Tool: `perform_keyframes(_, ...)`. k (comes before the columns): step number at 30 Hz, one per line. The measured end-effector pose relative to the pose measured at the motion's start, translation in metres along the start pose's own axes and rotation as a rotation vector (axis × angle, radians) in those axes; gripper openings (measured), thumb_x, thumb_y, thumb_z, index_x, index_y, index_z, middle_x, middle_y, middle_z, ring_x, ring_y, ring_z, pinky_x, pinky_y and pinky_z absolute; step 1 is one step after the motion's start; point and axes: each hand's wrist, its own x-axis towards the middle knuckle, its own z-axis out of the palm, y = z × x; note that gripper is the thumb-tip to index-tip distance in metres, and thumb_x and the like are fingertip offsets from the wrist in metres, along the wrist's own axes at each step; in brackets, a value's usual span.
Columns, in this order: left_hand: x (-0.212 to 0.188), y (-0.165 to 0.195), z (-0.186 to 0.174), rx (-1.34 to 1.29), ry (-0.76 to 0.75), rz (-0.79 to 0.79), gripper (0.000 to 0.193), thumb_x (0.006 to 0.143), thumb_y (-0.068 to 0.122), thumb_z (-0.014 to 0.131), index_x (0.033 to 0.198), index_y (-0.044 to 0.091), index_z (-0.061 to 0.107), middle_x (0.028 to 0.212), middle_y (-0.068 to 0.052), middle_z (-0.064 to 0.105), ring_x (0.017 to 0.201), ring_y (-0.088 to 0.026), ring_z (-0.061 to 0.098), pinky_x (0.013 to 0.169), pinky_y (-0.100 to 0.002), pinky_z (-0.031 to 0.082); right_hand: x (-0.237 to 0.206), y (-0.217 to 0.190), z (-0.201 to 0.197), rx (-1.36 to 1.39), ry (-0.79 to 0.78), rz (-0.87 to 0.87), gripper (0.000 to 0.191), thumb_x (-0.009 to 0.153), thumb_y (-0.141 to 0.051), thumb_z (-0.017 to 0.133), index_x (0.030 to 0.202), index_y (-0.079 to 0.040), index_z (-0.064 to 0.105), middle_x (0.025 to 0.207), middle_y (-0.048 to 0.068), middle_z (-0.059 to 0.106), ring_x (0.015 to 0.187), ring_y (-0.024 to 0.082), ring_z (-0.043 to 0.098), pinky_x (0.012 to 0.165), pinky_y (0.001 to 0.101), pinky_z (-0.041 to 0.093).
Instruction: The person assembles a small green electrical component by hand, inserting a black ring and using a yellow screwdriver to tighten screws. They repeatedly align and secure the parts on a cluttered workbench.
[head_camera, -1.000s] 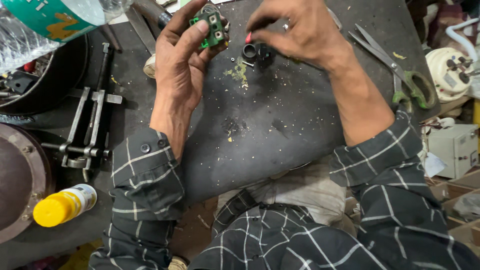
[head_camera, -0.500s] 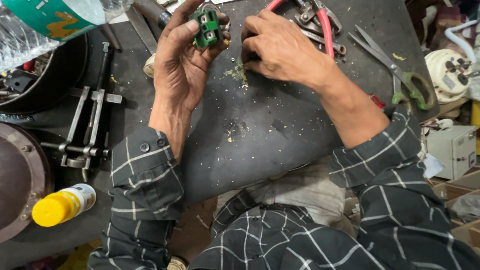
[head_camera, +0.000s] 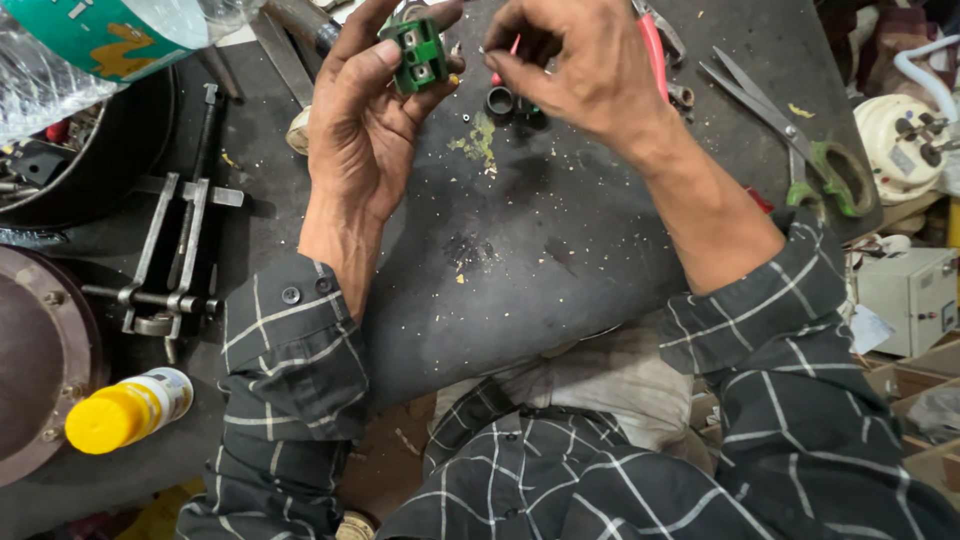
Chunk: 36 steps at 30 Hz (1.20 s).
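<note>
My left hand (head_camera: 365, 125) holds a small green terminal block (head_camera: 419, 55) with metal contacts, pinched between thumb and fingers at the top of the view. My right hand (head_camera: 585, 65) is just to its right, fingertips pinched on a tiny part whose red tip (head_camera: 513, 46) shows by the fingers. A small black ring (head_camera: 499, 101) lies on the dark work mat (head_camera: 560, 240) just below my right fingers, beside a patch of yellowish crumbs (head_camera: 478, 143).
Red-handled pliers (head_camera: 652, 45) and green-handled scissors (head_camera: 800, 150) lie at the back right. A metal gear puller (head_camera: 175, 255) and a yellow-capped can (head_camera: 125, 410) are on the left. A clear plastic bottle (head_camera: 90, 45) sits top left, a white box (head_camera: 910, 300) at right.
My right hand left the black ring on the mat, went toward the pliers, and now sits pinched next to the green block. The left hand raised the block slightly.
</note>
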Motion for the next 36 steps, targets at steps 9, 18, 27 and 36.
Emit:
perform_keyframes(9, 0.001, -0.001, 0.002, -0.021, -0.001, -0.021, 0.051, 0.107, 0.008, 0.059, 0.154, -0.003, 0.043, 0.147, -0.029, 0.056, 0.116, -0.031, 0.071, 0.101, -0.038, 0.062, 0.001, -0.013, 0.009, 0.176, 0.114, -0.145, 0.018, 0.100, 0.012, 0.071, 0.116, 0.003, 0.072, 0.112, 0.012, 0.075, 0.099, 0.019, 0.076, 0.087, 0.0273, 0.062)
perform_keyframes(18, -0.001, -0.002, -0.004, -0.046, -0.001, -0.059, 0.050, 0.106, 0.005, 0.059, 0.153, -0.003, 0.044, 0.150, -0.029, 0.053, 0.120, -0.028, 0.068, 0.101, -0.038, 0.062, -0.003, -0.011, 0.017, 0.162, 0.125, -0.109, 0.015, 0.103, 0.010, 0.077, 0.115, 0.002, 0.070, 0.103, 0.009, 0.076, 0.092, 0.015, 0.077, 0.081, 0.0243, 0.062)
perform_keyframes(27, -0.003, -0.001, -0.006, -0.060, -0.029, -0.075, 0.050, 0.107, 0.005, 0.055, 0.155, -0.002, 0.041, 0.154, -0.026, 0.052, 0.124, -0.027, 0.067, 0.103, -0.038, 0.061, -0.004, -0.007, 0.021, 0.132, 0.153, -0.143, 0.015, 0.104, 0.008, 0.077, 0.114, 0.002, 0.066, 0.102, 0.009, 0.076, 0.094, 0.016, 0.079, 0.084, 0.0255, 0.063)
perform_keyframes(36, -0.008, -0.006, -0.011, -0.010, 0.019, -0.074, 0.042, 0.112, 0.017, 0.055, 0.151, 0.000, 0.050, 0.134, -0.015, 0.063, 0.118, -0.021, 0.065, 0.100, -0.038, 0.059, -0.001, -0.017, 0.021, 0.123, 0.154, -0.150, 0.018, 0.102, 0.009, 0.075, 0.116, 0.002, 0.065, 0.105, 0.010, 0.075, 0.094, 0.017, 0.078, 0.084, 0.0263, 0.063)
